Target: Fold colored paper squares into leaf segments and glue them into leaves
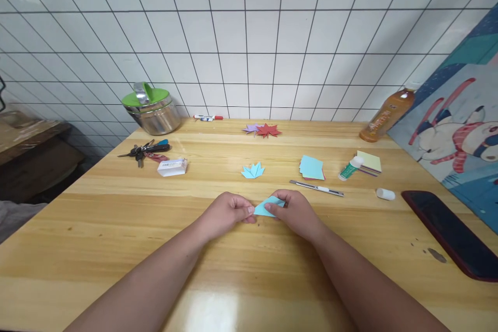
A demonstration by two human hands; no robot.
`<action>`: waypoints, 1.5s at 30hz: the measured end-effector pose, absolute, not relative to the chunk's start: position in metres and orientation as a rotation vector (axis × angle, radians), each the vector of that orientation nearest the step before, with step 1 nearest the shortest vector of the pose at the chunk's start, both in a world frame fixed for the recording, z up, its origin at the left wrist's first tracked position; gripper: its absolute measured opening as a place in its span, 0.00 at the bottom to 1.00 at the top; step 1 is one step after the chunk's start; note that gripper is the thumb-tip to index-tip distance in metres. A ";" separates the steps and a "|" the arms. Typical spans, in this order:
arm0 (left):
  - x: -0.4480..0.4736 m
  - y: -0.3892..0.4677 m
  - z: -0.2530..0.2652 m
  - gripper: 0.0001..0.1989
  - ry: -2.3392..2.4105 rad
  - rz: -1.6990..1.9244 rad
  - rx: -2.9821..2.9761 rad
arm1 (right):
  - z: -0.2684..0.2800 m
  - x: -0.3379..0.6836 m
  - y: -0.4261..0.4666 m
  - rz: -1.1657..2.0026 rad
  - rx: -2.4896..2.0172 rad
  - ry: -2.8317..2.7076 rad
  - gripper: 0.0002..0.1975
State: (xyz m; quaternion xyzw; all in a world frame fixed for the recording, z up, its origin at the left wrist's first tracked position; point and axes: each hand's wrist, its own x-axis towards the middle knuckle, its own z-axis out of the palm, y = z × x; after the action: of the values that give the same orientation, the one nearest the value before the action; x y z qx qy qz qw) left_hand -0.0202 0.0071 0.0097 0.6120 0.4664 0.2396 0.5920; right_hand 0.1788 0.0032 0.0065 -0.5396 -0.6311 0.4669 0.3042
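Note:
Between my two hands is a small folded piece of light blue paper [263,209], raised a little over the wooden table. My left hand [230,209] pinches its left tip between thumb and fingers. On the right side, my right hand [292,211] grips the paper, thumb on top and fingers behind. Just beyond them lies a light blue folded paper piece with several points [252,171]. A stack of light blue paper squares [312,167] and a utility knife [317,188] lie past my right hand.
Purple [251,128] and red [268,130] paper pieces lie near the tiled wall. To the left are a steel pot [155,114], keys [146,150] and a white box [172,167]. Rightward are a glue stick [350,168], its cap [385,194], yellow paper [369,162], a bottle [389,114] and a phone [451,233].

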 end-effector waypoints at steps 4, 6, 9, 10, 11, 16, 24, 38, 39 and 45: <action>-0.015 0.005 0.015 0.17 1.127 0.670 1.345 | 0.005 0.178 0.004 1.250 -1.389 -1.519 0.10; -0.009 0.002 0.016 0.20 1.079 0.726 1.226 | 0.004 0.174 0.002 1.238 -1.333 -1.397 0.11; 0.002 -0.004 0.013 0.20 1.007 0.832 1.097 | 0.004 0.164 -0.001 1.219 -1.277 -1.331 0.12; 0.006 -0.006 0.012 0.20 1.005 0.885 1.060 | 0.004 0.161 -0.003 1.208 -1.278 -1.338 0.12; 0.008 -0.007 0.010 0.20 1.004 0.905 1.034 | 0.004 0.158 -0.004 1.187 -1.286 -1.354 0.12; 0.009 -0.007 0.004 0.18 1.234 0.899 1.306 | 0.009 0.157 -0.006 1.006 -1.300 -1.475 0.11; 0.004 -0.012 0.002 0.16 1.293 0.704 1.757 | 0.010 0.163 -0.007 0.908 -1.255 -1.781 0.04; 0.005 -0.011 0.003 0.15 1.201 0.708 1.676 | 0.005 0.161 -0.003 1.334 -1.201 -1.434 0.10; 0.005 -0.011 0.003 0.15 1.207 0.702 1.685 | 0.005 0.162 -0.003 1.330 -1.201 -1.432 0.10; 0.004 -0.013 0.005 0.16 1.184 0.647 1.732 | 0.010 0.164 -0.004 1.396 -1.160 -1.365 0.09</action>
State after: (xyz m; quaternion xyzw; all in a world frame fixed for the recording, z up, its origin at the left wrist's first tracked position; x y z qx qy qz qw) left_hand 0.0040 -0.0131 0.0052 0.7023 0.4799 0.2625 0.4556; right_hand 0.1641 -0.0039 0.0097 -0.4631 -0.5450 0.5575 0.4216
